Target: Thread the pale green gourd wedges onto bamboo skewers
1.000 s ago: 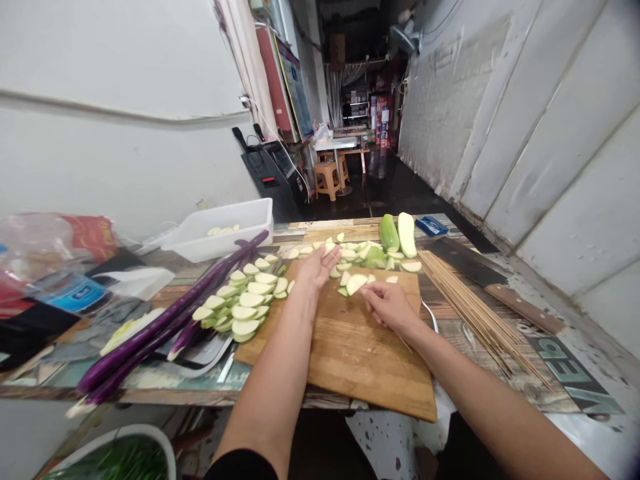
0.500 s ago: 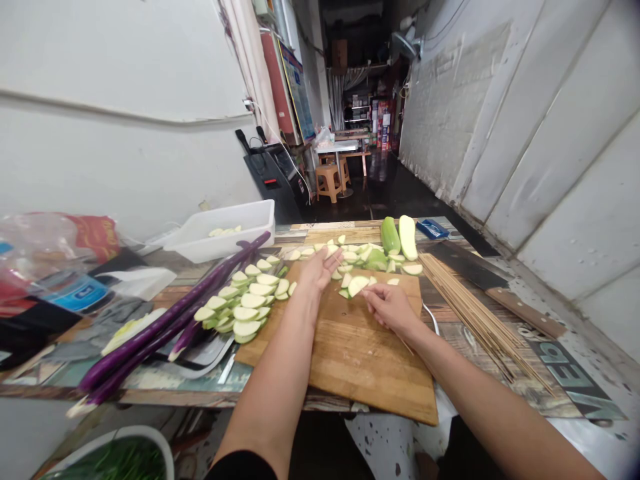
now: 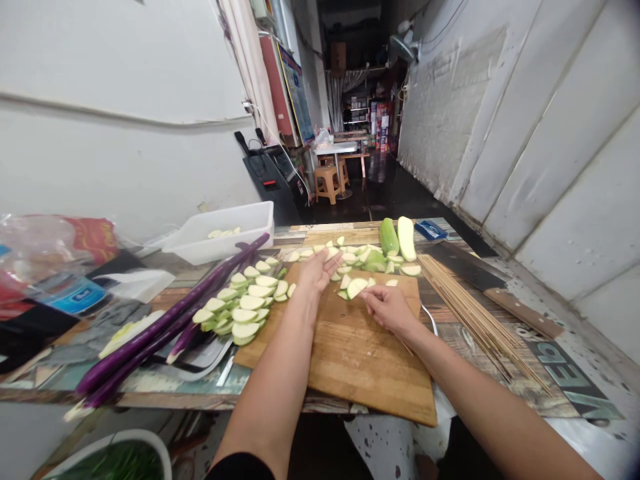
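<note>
My left hand (image 3: 320, 268) is open, palm turned up and fingers stretched, at the far edge of the wooden cutting board (image 3: 370, 360), beside loose pale-green squash slices (image 3: 350, 257). My right hand (image 3: 387, 305) is closed in a pinch over the board. A thin bamboo skewer seems to run through it, a bit showing under the wrist; most of it is hidden. At its fingertips is a half-round squash slice (image 3: 357, 287); I cannot tell whether it is on the skewer. Left of the board, skewered-looking rows of slices (image 3: 247, 300) lie piled on a tray.
Long purple eggplants (image 3: 165, 320) lie at the left, before a white plastic bin (image 3: 225, 230). Bamboo skewers (image 3: 475, 313) and a cleaver (image 3: 523, 312) lie at the right. Two squash pieces (image 3: 406, 239) and a blue packet (image 3: 431, 230) are at the back. A tub of greens (image 3: 165, 453) stands below left.
Both hands keep nearly the same pose and place. The whole view has shifted very slightly; no slice has visibly moved.
</note>
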Demonstrator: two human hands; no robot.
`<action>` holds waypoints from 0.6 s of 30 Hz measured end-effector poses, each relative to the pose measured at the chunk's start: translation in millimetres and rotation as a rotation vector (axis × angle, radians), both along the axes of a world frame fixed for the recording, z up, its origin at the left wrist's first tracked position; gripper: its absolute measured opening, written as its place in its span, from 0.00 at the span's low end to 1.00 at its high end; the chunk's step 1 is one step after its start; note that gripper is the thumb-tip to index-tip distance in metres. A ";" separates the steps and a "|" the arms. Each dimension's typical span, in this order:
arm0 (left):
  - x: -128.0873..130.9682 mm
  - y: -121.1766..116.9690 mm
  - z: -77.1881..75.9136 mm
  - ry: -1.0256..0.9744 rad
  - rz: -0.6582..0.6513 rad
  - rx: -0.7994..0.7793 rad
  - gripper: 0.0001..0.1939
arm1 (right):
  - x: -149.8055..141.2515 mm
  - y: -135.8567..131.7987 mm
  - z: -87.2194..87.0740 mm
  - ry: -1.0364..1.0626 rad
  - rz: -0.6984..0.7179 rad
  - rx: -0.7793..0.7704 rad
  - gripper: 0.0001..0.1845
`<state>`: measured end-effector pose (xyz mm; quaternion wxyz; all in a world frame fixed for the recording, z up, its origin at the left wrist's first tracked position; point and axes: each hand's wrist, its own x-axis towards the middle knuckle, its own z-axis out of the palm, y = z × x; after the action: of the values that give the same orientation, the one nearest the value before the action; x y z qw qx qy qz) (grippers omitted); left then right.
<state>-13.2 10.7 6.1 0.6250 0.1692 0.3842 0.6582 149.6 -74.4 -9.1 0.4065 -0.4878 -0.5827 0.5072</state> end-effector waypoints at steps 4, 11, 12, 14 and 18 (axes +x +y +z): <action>1.2 0.9 0.0 0.018 -0.013 -0.033 0.04 | 0.7 1.4 -2.3 -0.023 0.003 0.039 0.13; 4.9 0.6 0.2 0.064 -0.047 -0.048 0.03 | 0.2 0.9 -2.5 -0.008 -0.015 0.013 0.13; 5.6 0.1 0.7 0.070 -0.054 -0.047 0.03 | 0.2 1.0 -2.7 -0.009 -0.020 0.014 0.13; 6.8 -1.0 1.7 0.074 -0.057 -0.045 0.02 | 0.3 1.6 -3.5 -0.030 -0.030 0.034 0.13; 9.1 -2.8 3.2 0.070 -0.067 -0.043 0.02 | 0.8 3.6 -5.6 -0.083 -0.039 0.096 0.13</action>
<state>-4.2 7.9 9.3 0.6364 0.1913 0.4139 0.6221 150.3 -70.8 -14.7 0.4148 -0.4998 -0.6128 0.4502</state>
